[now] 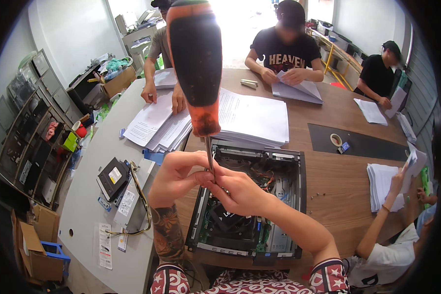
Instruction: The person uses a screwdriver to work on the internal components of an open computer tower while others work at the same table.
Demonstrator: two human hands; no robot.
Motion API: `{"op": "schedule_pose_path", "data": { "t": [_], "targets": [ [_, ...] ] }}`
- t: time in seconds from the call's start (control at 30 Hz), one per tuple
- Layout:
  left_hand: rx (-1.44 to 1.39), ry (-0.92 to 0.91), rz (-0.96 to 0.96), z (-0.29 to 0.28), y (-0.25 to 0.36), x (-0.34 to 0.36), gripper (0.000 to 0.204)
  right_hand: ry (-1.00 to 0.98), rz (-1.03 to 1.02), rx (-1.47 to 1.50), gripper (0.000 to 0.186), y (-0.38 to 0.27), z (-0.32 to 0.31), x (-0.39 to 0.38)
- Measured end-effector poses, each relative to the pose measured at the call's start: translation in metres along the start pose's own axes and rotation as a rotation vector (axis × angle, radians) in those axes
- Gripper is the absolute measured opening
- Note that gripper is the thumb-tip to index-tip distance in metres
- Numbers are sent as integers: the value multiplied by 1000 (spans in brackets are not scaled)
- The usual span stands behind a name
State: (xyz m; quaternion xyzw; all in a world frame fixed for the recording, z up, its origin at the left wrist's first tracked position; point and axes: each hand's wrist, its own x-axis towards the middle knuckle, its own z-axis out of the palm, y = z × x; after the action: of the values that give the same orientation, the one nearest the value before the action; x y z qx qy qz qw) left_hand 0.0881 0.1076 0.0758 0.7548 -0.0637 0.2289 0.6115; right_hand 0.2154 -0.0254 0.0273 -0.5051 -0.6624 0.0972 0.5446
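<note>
A screwdriver with a large orange and black handle (193, 68) stands upright close to the camera. My left hand (181, 176) and my right hand (237, 191) meet around the lower part of its metal shaft (208, 153), fingers closed in a pinch; whether a small piece is also between them is too hidden to tell. Below them an open black computer case (294, 196) lies on the wooden table (330, 230), with cables, boards and a black fan housing inside.
A drive (107, 174) and a metal power supply (132, 201) lie on the grey table (83, 206) at left. Paper stacks (255, 117), a tape roll (336, 139) and small screws (317, 195) are on the wood. Several co-workers (286, 51) handle paper around it. Cardboard boxes (41, 228) stand lower left.
</note>
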Motion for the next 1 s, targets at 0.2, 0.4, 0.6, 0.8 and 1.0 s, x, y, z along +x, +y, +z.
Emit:
{"op": "schedule_pose_path", "data": {
  "t": [0.2,0.4,0.6,0.8,1.0],
  "targets": [
    [-93,81,-54,5,-1,4,9,81,-64,-188,31,9,-8,5],
    [-91,160,-31,12,-4,8,15,108,-65,-134,21,7,-6,1],
    [-82,118,1,7,-10,8,24,65,-50,-14,14,9,-2,1],
    [-190,275,123,-2,-8,1,26,40,52,93,17,6,1,0],
    [-226,367,207,-2,-5,1,33,33,68,131,18,8,0,1]
  ]
}}
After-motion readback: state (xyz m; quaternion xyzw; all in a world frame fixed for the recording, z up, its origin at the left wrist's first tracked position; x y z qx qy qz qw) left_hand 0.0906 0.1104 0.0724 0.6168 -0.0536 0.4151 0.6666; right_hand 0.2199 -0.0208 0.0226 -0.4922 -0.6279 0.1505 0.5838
